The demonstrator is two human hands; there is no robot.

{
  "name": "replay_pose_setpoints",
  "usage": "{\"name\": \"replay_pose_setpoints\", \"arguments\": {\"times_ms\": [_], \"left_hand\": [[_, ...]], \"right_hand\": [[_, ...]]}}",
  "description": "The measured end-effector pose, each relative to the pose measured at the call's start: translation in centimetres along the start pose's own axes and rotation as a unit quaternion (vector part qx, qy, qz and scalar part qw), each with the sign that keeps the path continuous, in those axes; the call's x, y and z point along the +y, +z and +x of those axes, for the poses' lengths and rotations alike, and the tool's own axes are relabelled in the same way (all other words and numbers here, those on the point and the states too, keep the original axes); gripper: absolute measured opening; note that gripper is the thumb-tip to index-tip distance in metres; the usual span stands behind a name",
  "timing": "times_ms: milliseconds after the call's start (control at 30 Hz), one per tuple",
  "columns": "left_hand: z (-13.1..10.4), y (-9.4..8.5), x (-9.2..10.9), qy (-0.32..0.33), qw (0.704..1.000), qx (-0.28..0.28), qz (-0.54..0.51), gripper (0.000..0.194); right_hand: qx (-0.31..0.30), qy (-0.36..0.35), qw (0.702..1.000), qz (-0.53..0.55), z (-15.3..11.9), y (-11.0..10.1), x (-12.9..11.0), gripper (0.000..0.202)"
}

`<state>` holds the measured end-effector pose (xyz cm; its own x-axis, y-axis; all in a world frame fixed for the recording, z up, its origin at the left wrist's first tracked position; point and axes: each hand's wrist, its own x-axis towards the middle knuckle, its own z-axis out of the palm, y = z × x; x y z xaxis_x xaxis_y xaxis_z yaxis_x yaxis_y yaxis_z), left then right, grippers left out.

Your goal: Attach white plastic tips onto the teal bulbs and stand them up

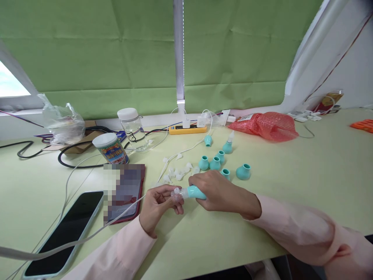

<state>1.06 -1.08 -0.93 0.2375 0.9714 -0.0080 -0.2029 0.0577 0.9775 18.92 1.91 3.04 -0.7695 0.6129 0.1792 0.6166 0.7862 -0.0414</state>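
My right hand is wrapped round a teal rubber bulb, only its neck end showing. A clear plastic nozzle sits at the mouth of that bulb. My left hand pinches the nozzle between thumb and fingers. Beyond my right hand stand several loose teal bulbs with open necks. One teal bulb with a clear tip on it stands farther back, and another small bulb lies near the power strip. Several small translucent pieces are scattered beyond my left hand.
At left are a black phone, a red-edged phone, a printed canister and a lidded clear jar. A white cable crosses both phones. A yellow power strip and red bubble wrap lie at the back.
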Motion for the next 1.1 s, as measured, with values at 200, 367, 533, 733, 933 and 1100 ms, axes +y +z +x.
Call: {"name": "replay_pose_setpoints", "arguments": {"times_ms": [200,367,533,733,933,1100], "left_hand": [[0.0,0.2,0.3,-0.012,0.999,0.019,0.025,0.015],[0.0,0.4,0.2,-0.021,0.999,0.029,0.036,0.018],[-0.1,0.3,0.1,-0.011,0.999,0.021,0.031,0.020],[-0.3,0.3,0.1,0.007,1.000,0.015,0.022,0.018],[-0.3,0.3,-0.3,0.037,0.999,0.014,0.029,0.015],[-0.4,0.4,-0.6,0.099,0.992,0.005,0.073,0.014]], "right_hand": [[0.005,-0.011,1.000,0.021,0.1,0.3,0.0,0.004],[0.006,-0.005,0.999,0.031,0.1,0.9,0.1,0.003],[0.019,-0.009,0.999,0.030,0.1,1.0,-0.1,0.006],[0.040,-0.025,0.997,0.061,0.1,0.9,-0.1,0.007],[0.030,-0.015,0.989,0.143,0.4,2.0,0.1,0.009],[0.011,-0.007,0.976,0.219,0.3,2.3,0.1,0.008]]}}
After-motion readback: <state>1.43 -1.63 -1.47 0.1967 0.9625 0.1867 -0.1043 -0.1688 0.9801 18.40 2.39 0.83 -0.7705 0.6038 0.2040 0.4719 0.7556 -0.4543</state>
